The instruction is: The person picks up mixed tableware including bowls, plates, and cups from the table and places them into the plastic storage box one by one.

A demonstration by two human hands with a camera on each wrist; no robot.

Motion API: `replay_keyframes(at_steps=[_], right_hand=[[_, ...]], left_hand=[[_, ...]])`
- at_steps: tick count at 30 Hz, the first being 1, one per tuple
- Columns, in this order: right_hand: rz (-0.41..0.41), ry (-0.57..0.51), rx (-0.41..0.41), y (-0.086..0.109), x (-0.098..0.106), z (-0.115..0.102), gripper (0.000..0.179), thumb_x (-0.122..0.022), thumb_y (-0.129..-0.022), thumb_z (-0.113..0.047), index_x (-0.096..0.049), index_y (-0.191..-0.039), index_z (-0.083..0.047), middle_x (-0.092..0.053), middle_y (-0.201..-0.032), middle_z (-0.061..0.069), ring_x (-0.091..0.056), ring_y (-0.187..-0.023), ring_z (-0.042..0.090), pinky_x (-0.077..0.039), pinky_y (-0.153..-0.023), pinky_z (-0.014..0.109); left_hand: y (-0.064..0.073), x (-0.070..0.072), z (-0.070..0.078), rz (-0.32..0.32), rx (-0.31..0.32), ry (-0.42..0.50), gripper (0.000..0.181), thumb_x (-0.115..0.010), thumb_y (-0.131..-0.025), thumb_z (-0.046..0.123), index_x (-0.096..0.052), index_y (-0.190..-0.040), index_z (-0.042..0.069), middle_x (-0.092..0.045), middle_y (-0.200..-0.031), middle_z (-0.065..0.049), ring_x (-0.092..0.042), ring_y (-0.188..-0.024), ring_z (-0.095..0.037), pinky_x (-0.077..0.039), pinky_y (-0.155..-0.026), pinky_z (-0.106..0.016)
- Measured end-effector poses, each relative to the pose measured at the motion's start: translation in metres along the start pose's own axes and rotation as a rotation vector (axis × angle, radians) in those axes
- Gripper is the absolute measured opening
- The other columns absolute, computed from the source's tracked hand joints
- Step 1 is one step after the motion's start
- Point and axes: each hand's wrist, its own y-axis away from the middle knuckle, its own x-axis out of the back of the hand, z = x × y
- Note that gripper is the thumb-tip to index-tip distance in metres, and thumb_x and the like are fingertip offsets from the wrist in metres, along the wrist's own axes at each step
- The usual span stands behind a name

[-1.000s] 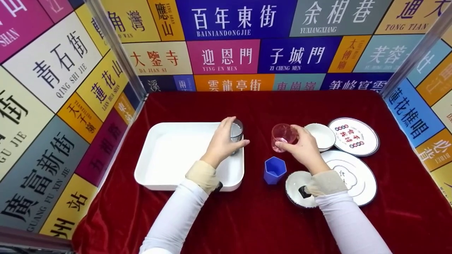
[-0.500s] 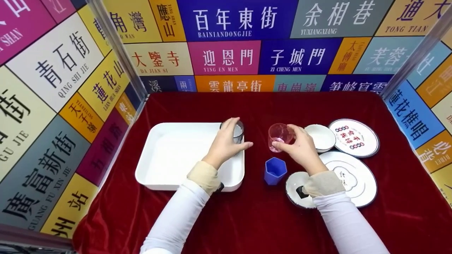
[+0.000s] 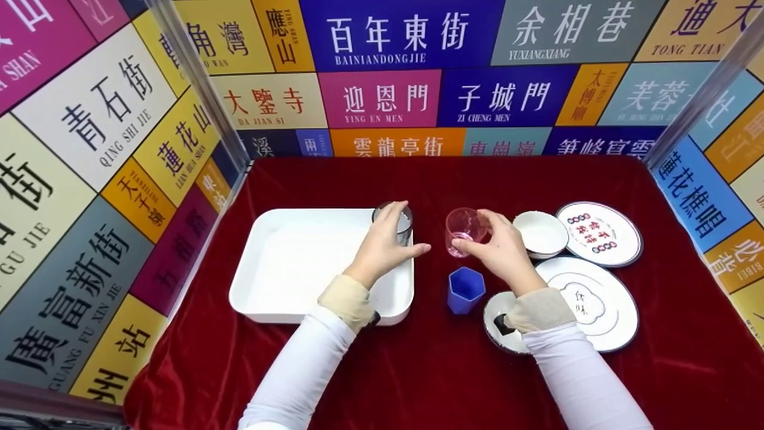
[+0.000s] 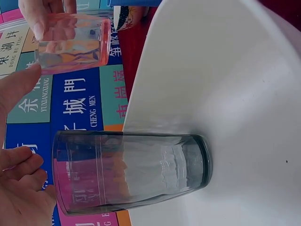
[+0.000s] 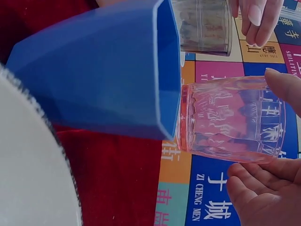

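A tall smoky-grey drinking glass (image 4: 131, 172) stands upright inside a white tray (image 3: 298, 263), near its right end. My left hand (image 3: 382, 245) is beside the rim of that glass, thumb spread away from the fingers, and the left wrist view shows a gap between thumb and glass. To the right of the tray, my right hand (image 3: 501, 251) holds a pink clear glass (image 3: 462, 230) upright between thumb and fingers. In the right wrist view this pink glass (image 5: 230, 120) appears raised above the cloth, beyond the blue hexagonal cup (image 5: 94, 70).
On the red cloth (image 3: 430, 370), the blue cup stands between the tray and a small bowl (image 3: 501, 337), partly under my right wrist. Another white bowl (image 3: 540, 233) and two plates, one with red lettering (image 3: 600, 233) and one larger (image 3: 606, 328), lie at the right. Printed panels (image 3: 382, 98) enclose the back and sides.
My right hand has carried the pink glass a little left, closer to the tray. My left hand has shifted slightly right, its thumb now clear of the grey glass, which stays in the tray.
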Motion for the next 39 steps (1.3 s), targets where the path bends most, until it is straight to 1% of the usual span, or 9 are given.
replay_keyframes(at_steps=[5,12,19,25,32,35,39], right_hand=[[-0.007,0.009,0.003,0.0,-0.002,-0.004,0.082,-0.086,-0.078,-0.041,-0.052,-0.142,-0.003,-0.059,-0.134,0.019,-0.056,-0.121,0.034,-0.047,-0.106,0.051],[-0.001,-0.009,0.021,0.001,-0.007,-0.011,0.079,-0.086,-0.078,-0.038,-0.053,-0.141,-0.004,-0.06,-0.133,0.019,-0.058,-0.121,0.034,-0.048,-0.104,0.05],[-0.004,-0.021,0.019,0.0,-0.011,-0.014,0.077,-0.087,-0.078,-0.035,-0.054,-0.14,-0.004,-0.061,-0.133,0.019,-0.059,-0.122,0.035,-0.05,-0.105,0.05],[-0.011,-0.03,0.027,0.0,-0.013,-0.018,0.076,-0.087,-0.078,-0.037,-0.055,-0.14,-0.005,-0.061,-0.132,0.019,-0.059,-0.123,0.035,-0.051,-0.106,0.05],[-0.029,-0.047,0.018,0.0,-0.017,-0.024,0.077,-0.087,-0.077,-0.041,-0.055,-0.14,-0.008,-0.061,-0.133,0.015,-0.059,-0.123,0.033,-0.052,-0.105,0.049],[-0.034,-0.046,0.017,0.0,-0.019,-0.026,0.078,-0.087,-0.077,-0.042,-0.055,-0.14,-0.008,-0.061,-0.134,0.015,-0.059,-0.124,0.032,-0.051,-0.105,0.05],[-0.031,-0.038,0.025,0.0,-0.021,-0.028,0.078,-0.087,-0.077,-0.043,-0.056,-0.14,-0.009,-0.061,-0.135,0.014,-0.059,-0.124,0.031,-0.051,-0.105,0.049]], left_hand=[[0.001,-0.001,0.001,-0.014,0.007,0.003,0.098,-0.086,-0.078,0.045,-0.037,-0.154,0.007,-0.041,-0.158,-0.014,-0.037,-0.149,-0.027,-0.031,-0.124,-0.038],[0.002,-0.002,0.001,-0.026,-0.002,-0.036,0.1,-0.085,-0.078,0.048,-0.036,-0.155,0.008,-0.04,-0.158,-0.015,-0.037,-0.148,-0.028,-0.033,-0.123,-0.039],[0.003,-0.004,0.003,-0.032,-0.008,-0.001,0.1,-0.086,-0.077,0.046,-0.036,-0.155,0.008,-0.04,-0.158,-0.016,-0.038,-0.148,-0.028,-0.033,-0.123,-0.041],[0.004,-0.005,0.006,-0.036,-0.004,0.003,0.099,-0.086,-0.077,0.047,-0.037,-0.155,0.009,-0.041,-0.158,-0.014,-0.039,-0.147,-0.027,-0.035,-0.123,-0.039],[0.004,-0.006,0.012,-0.04,-0.038,-0.013,0.099,-0.084,-0.078,0.049,-0.037,-0.155,0.009,-0.04,-0.158,-0.013,-0.039,-0.147,-0.027,-0.036,-0.122,-0.04],[0.004,-0.007,0.014,-0.045,-0.055,-0.013,0.098,-0.083,-0.079,0.048,-0.037,-0.155,0.009,-0.04,-0.159,-0.014,-0.039,-0.148,-0.027,-0.036,-0.122,-0.04],[0.004,-0.007,0.013,-0.035,-0.072,-0.018,0.097,-0.084,-0.079,0.047,-0.038,-0.154,0.007,-0.042,-0.157,-0.014,-0.041,-0.147,-0.028,-0.036,-0.122,-0.039]])
